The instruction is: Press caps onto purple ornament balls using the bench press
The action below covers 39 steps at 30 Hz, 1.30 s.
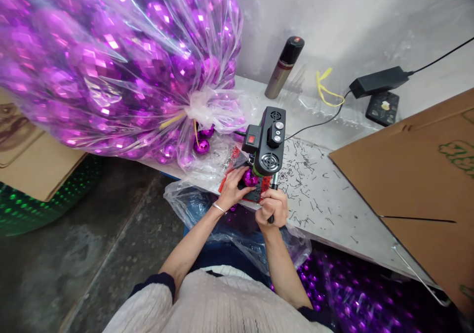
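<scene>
1. Purple faceted ball [251, 177] was seen near the center, at the near end of a black machine [273, 143], with similar balls [91, 59] packed in a large, knotted clear bag [203, 106] to its left.
2. Pinched between thumb and fingers, the ball was held by the left hand [231, 188].
3. Just right of it, a lever handle [275, 180] was gripped by the curled fingers of the right hand [273, 207].
4. Farther right, a dark-capped bottle [278, 76] was stood near the wall, and wire pieces [308, 164] were scattered across the pale table [344, 231].
5. Toward the right edge, a yellow ribbon [328, 93], a power adapter [379, 82] and a cardboard box [414, 175] were captured.
</scene>
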{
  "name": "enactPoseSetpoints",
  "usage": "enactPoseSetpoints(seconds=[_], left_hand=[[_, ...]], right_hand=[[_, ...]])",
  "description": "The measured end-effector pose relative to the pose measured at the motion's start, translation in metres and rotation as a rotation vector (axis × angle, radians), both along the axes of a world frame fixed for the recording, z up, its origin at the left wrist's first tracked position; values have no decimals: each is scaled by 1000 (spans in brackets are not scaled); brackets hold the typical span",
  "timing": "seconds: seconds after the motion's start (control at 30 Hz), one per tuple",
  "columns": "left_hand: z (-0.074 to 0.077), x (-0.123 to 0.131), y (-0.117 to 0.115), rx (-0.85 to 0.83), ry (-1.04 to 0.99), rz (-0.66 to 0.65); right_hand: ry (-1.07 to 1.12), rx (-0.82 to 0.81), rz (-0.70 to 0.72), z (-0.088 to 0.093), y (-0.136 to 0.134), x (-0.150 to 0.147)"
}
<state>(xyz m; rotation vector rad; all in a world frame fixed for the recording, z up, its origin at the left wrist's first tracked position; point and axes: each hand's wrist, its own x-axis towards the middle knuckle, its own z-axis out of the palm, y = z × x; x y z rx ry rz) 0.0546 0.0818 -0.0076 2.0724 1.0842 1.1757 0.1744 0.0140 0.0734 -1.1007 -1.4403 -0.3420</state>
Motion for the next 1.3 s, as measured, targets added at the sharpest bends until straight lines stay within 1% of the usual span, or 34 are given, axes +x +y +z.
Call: enactPoseSetpoints(seconds=[0.23, 0.33, 0.4, 0.43, 0.5, 0.6, 0.67, 0.73, 0.8, 0.87, 0.93, 0.97, 1.03, 1.1, 1.17, 1.2, 1.23, 1.3], left_hand=[[-2, -1, 1, 42, -26, -15], [-2, -1, 1, 24, -1, -11], [-2, -1, 2, 24, 5, -14], [-2, 0, 3, 28, 3, -17], [0, 0, 4, 46, -4, -19], [3, -1, 0, 110, -1, -21], [3, -7, -10, 172, 29, -29], [0, -17, -25, 253, 73, -41], [-6, -31, -42, 335, 120, -65], [-11, -46, -54, 374, 156, -85], [-9, -58, -54, 367, 187, -56], [-5, -62, -48, 351, 206, -8], [10, -68, -23, 289, 270, 155], [32, -71, 13, 163, 372, 380], [54, -72, 50, -9, 508, 589], [64, -72, 66, -90, 590, 631], [71, -72, 79, -144, 668, 619], [80, -72, 94, -204, 791, 521]], right_hand=[[6, 18, 11, -6, 3, 2], [-60, 29, 23, -12, 5, 3], [-82, 38, 23, -11, 6, 2], [-64, 38, 18, -8, 6, 2], [-2, 23, 3, 4, 5, 0], [13, -39, -15, 32, 2, 1], [6, -73, -17, 49, 1, 2], [-6, -89, -1, 56, 0, 4], [-16, -91, 20, 54, -2, 6], [-16, -91, 36, 45, -3, 6], [-7, -89, 45, 36, -4, 6], [-4, -89, 48, 33, -4, 6], [-2, -87, 54, 30, -4, 6], [-8, -84, 56, 32, -4, 5], [-21, -80, 50, 36, -4, 5], [-31, -78, 46, 37, -4, 5], [-41, -78, 44, 39, -4, 4], [-60, -80, 45, 41, -4, 4]])
